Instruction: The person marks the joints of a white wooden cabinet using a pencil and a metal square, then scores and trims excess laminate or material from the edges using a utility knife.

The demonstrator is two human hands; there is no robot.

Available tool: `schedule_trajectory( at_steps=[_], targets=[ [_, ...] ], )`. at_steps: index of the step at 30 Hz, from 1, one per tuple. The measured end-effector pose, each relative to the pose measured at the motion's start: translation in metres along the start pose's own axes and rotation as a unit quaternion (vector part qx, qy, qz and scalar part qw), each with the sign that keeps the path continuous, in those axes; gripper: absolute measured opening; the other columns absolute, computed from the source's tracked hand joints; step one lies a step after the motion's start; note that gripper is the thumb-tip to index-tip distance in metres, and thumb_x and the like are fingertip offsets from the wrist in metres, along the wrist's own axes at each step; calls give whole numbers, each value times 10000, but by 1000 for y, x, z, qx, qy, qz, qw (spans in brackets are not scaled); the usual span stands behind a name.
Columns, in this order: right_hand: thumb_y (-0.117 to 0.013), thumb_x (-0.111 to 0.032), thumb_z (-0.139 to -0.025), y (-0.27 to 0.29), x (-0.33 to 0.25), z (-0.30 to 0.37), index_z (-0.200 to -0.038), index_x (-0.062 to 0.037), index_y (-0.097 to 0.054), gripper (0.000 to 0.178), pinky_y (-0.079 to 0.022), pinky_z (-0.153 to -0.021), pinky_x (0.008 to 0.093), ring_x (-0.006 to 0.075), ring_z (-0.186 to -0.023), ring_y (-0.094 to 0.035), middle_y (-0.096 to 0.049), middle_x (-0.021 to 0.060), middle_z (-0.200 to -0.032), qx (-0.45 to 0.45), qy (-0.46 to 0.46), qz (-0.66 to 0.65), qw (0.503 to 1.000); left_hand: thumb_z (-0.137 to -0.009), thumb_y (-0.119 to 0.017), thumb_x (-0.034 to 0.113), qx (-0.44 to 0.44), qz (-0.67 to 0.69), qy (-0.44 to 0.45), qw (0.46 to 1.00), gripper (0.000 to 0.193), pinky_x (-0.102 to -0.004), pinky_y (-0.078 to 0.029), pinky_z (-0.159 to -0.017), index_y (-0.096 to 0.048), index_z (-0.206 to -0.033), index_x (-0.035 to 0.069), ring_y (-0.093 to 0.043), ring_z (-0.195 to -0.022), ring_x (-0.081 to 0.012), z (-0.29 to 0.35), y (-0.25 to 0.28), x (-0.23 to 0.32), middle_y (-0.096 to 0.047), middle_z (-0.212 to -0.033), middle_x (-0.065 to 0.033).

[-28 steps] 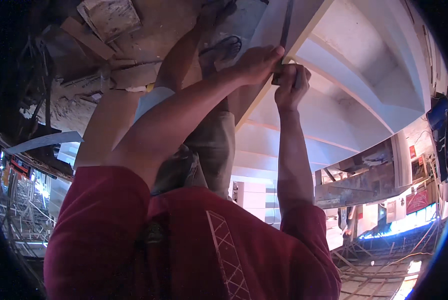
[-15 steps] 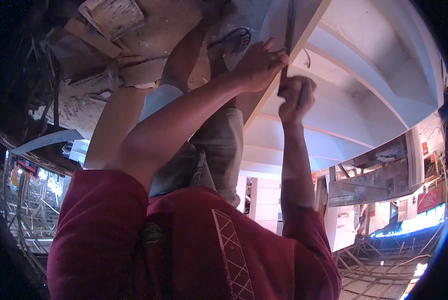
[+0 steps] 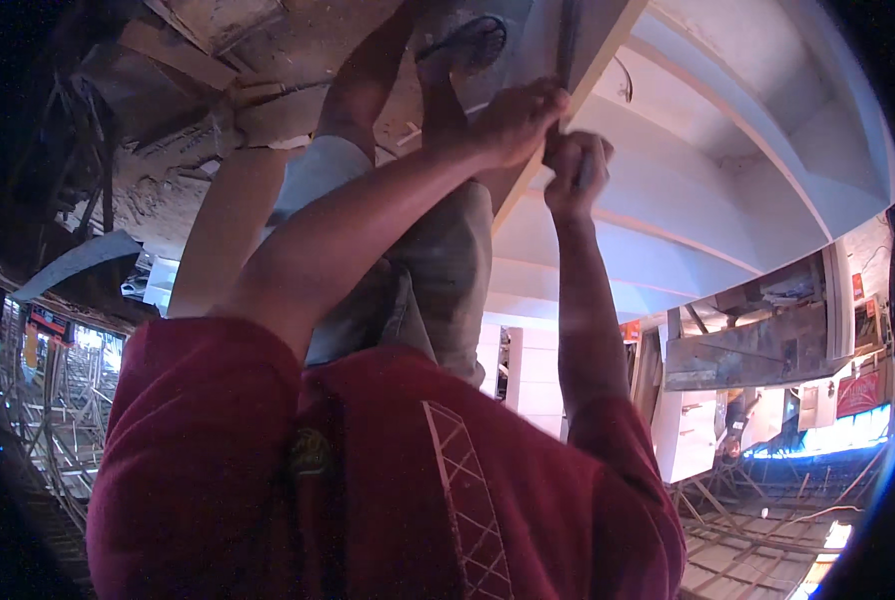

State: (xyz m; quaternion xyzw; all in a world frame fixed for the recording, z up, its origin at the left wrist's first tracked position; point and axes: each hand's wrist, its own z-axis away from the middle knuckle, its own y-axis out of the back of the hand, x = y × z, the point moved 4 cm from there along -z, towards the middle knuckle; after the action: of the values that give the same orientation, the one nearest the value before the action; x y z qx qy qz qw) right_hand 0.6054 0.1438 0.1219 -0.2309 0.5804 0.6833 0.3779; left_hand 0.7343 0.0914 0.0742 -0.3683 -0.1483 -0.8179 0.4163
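Note:
A large white curved panel (image 3: 658, 190) with several raised ribs spreads out to the right of my hands. Along its left side runs a pale wooden edge (image 3: 608, 70). A long, dark, narrow strip (image 3: 569, 40) lies close by this edge; its exact kind does not show. My left hand (image 3: 518, 125) is bent over the strip at the edge, fingers closed against it. Just nearer to me, my right hand (image 3: 578, 172) makes a fist around what looks like the strip's near end. Motion blurs the right hand, and its grip hides that end.
My legs and a sandalled foot (image 3: 476, 42) are left of the panel. Scrap boards (image 3: 173, 55) litter the ground at the far left, near a brown board (image 3: 223, 230). A worn wooden bench (image 3: 748, 350) stands at the right.
My right hand has moved a little away from me and left, nearer to my left hand. The left fingers are more closed. The whole view has shifted slightly.

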Motion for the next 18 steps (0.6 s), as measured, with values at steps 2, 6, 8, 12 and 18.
schedule_trajectory(
  at_steps=[2,6,8,12,18],
  targets=[
    [-489,-237,-1005,-10,4,-13,-831,-65,-590,265,-408,-858,425,332,-771,-592,-603,87,-733,0,-14,15,1000,-1087,-254,513,1,-17,-7,1000,598,-520,-468,-919,-604,-1096,28,-602,-1059,-458,-3,-2,-3,-622,-1113,-230],
    [-510,-213,-993,13,-21,26,-849,-55,-577,224,-407,-839,433,335,-770,-581,-609,93,-756,-34,-59,-28,997,-1074,-205,577,12,-28,-57,998,652,-507,-473,-918,-591,-1123,54,-598,-1063,-462,25,0,-2,-611,-1138,-238],
    [-519,-190,-988,2,-9,33,-851,-54,-575,201,-408,-841,438,338,-774,-579,-606,97,-758,-24,-24,-30,999,-1072,-219,584,61,13,-114,992,638,-493,-477,-889,-588,-1103,65,-599,-1036,-454,32,-7,-7,-627,-1016,-234],
    [-534,-136,-965,-20,17,23,-825,-52,-561,165,-410,-857,458,362,-782,-573,-587,111,-757,-8,-13,20,1000,-1080,-236,549,-45,-39,38,997,616,-497,-469,-886,-617,-1043,66,-595,-1006,-442,6,-21,-29,-616,-986,-230],
    [-513,-140,-958,6,-8,77,-828,-56,-558,161,-406,-885,471,361,-822,-587,-598,129,-803,-34,-31,-62,997,-1091,-191,540,-32,-22,-44,998,640,-458,-433,-968,-587,-1081,37,-596,-1059,-364,52,-38,-54,-609,-1089,-199]
  ],
)
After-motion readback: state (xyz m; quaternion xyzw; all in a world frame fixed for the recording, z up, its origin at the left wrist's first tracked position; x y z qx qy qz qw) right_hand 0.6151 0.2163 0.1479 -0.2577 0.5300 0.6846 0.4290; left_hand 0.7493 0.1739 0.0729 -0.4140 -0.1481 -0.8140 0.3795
